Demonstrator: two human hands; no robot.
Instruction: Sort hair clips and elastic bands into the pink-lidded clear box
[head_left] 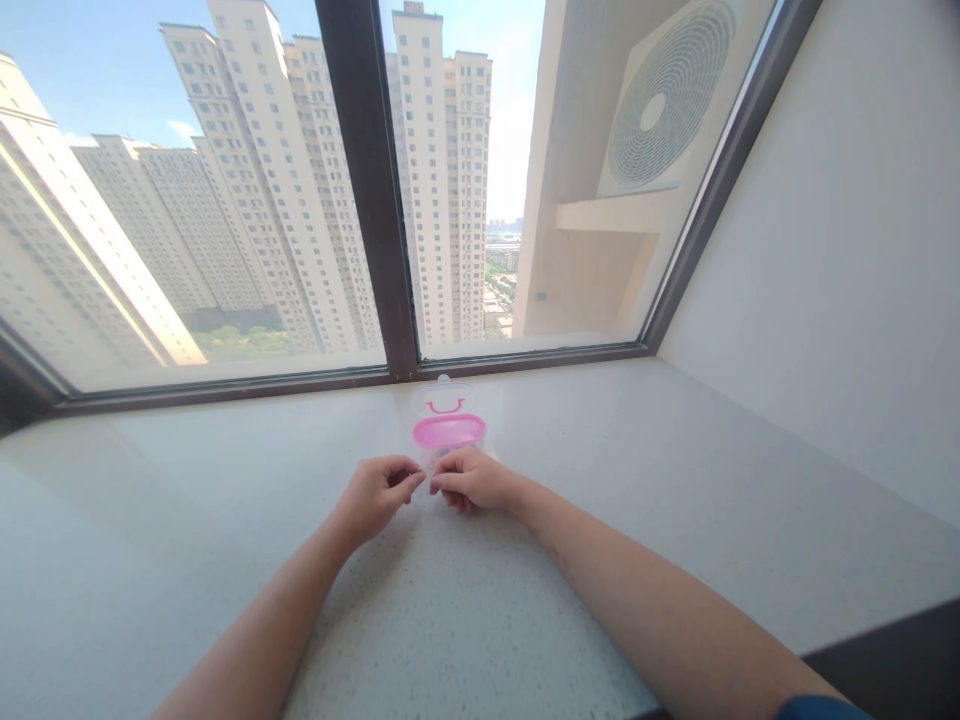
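Note:
My left hand (386, 490) and my right hand (471, 480) are close together above the speckled white sill, fingertips nearly meeting. Thumb and fingers are pinched on both hands. Whatever they hold, if anything, is too small to make out. Just behind them stands a small plastic box (450, 432) with a pink rim. Its clear lid (445, 398), fitted with a pink handle, is folded back toward the window. My right hand hides part of the box's front, and its contents cannot be made out.
The pale stone sill (225, 520) stretches to both sides. A dark window frame (375, 180) with glass panes rises behind the box. On the right is a white wall (840, 250). A dark edge (892, 650) shows at the lower right.

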